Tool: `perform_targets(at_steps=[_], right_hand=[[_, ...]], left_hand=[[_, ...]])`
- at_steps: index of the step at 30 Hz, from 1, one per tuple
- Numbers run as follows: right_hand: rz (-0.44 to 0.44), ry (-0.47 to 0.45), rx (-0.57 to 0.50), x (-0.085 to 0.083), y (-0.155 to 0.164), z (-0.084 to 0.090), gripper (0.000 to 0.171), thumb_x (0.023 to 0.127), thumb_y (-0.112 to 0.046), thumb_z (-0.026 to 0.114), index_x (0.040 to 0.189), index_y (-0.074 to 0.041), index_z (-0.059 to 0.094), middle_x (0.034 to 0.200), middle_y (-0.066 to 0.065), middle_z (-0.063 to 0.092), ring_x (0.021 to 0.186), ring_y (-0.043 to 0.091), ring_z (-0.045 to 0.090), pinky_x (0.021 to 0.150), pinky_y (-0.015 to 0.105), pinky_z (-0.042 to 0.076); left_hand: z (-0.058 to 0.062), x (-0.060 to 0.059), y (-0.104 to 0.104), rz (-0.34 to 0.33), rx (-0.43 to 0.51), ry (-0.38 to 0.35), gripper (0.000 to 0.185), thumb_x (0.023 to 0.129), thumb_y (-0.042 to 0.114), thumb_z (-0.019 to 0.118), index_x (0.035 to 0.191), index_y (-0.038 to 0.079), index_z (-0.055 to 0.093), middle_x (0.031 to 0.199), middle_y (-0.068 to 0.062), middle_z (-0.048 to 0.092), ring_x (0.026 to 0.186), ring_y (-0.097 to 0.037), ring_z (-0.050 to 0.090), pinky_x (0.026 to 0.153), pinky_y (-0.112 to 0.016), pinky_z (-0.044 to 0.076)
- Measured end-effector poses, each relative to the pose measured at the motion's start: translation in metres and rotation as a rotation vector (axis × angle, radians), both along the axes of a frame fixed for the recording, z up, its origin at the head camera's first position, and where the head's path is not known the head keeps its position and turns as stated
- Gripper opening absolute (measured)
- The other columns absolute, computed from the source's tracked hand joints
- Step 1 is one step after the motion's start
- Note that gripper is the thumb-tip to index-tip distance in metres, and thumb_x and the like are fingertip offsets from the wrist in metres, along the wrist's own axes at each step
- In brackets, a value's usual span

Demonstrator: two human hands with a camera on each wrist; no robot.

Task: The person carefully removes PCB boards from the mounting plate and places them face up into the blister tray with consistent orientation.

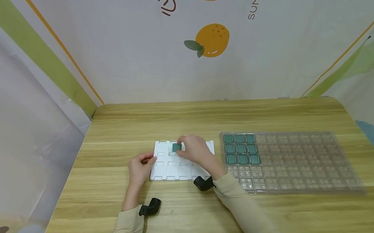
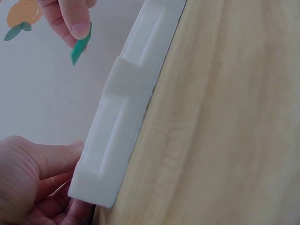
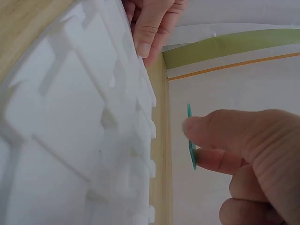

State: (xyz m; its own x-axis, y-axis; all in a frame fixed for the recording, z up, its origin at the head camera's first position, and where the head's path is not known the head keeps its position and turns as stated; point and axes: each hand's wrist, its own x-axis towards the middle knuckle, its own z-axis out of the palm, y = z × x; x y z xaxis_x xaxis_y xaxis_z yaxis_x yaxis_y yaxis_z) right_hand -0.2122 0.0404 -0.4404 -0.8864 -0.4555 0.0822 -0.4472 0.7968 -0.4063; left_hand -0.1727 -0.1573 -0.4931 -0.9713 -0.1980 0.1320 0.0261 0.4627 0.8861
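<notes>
My right hand pinches a small green circuit board between thumb and fingers, over the far side of a white compartmented tray. In the right wrist view the board is seen edge-on, held apart from the tray. My left hand grips the tray's left edge, thumb on top and fingers underneath, as the left wrist view shows with the hand at the tray's corner. No boards show in the visible pockets of the white tray.
To the right lies a clear plastic tray with many pockets. Several green boards fill its upper left pockets. Black wrist mounts sit on both sleeves. A printed curtain hangs behind the wooden table.
</notes>
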Motion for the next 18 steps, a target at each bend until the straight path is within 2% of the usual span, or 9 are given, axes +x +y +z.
perform_targets(at_steps=[11, 18], right_hand=[[-0.011, 0.067, 0.019, 0.009, 0.012, 0.010, 0.025, 0.082, -0.023, 0.071, 0.102, -0.008, 0.069, 0.051, -0.007, 0.036, 0.047, 0.007, 0.025, 0.043, 0.020, 0.022], [-0.016, 0.080, -0.012, 0.015, 0.022, 0.017, 0.023, 0.081, -0.020, 0.072, 0.100, -0.006, 0.069, 0.051, -0.006, 0.038, 0.048, 0.008, 0.025, 0.044, 0.020, 0.021]], left_hand=[[-0.001, 0.000, 0.000, 0.001, -0.005, -0.006, 0.015, 0.080, -0.003, 0.068, 0.094, -0.009, 0.070, 0.083, -0.022, 0.068, 0.067, -0.015, 0.058, 0.057, -0.014, 0.042], [-0.001, 0.000, 0.000, -0.002, 0.001, 0.001, 0.015, 0.080, -0.003, 0.068, 0.093, -0.009, 0.070, 0.083, -0.022, 0.068, 0.067, -0.015, 0.058, 0.057, -0.013, 0.042]])
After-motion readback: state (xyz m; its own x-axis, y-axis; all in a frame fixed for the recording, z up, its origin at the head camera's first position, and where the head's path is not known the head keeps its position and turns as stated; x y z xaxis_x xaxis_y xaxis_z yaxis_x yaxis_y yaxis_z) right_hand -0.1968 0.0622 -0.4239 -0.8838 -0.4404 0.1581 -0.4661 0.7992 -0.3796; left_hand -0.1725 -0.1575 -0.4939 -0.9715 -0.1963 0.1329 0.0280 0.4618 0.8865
